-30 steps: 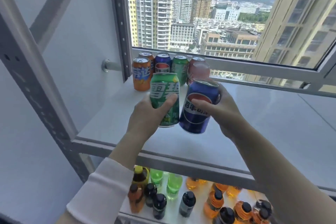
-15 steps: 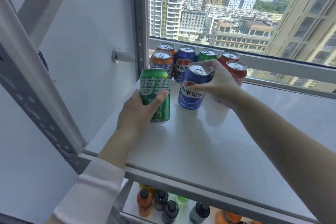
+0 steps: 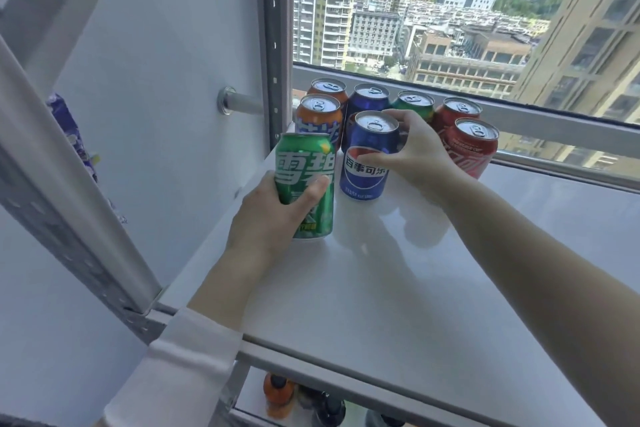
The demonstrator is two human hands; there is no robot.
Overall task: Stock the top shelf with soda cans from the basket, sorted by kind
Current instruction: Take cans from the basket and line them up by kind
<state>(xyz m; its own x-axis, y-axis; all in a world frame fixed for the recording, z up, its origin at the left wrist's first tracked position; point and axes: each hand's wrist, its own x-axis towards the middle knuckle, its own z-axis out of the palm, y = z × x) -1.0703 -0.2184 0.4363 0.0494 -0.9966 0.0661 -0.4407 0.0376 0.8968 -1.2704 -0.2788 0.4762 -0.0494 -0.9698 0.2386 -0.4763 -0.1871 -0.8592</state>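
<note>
Lowering both cans from mid-air onto the top shelf is what the last second brought. The right hand grasps the blue can, which now stands upright just in front of the rear blue can, filling the second row of its kind between the orange cans and the red cans. The left hand is wrapped round the green can, whose base looks to be on the shelf near the left front, ahead of the orange pair and not yet in line with the rear green can. The blue one seems ready to be let go. The green one probably has to wait until the right hand clears the gap in front of its match. The basket is out of view.
</note>
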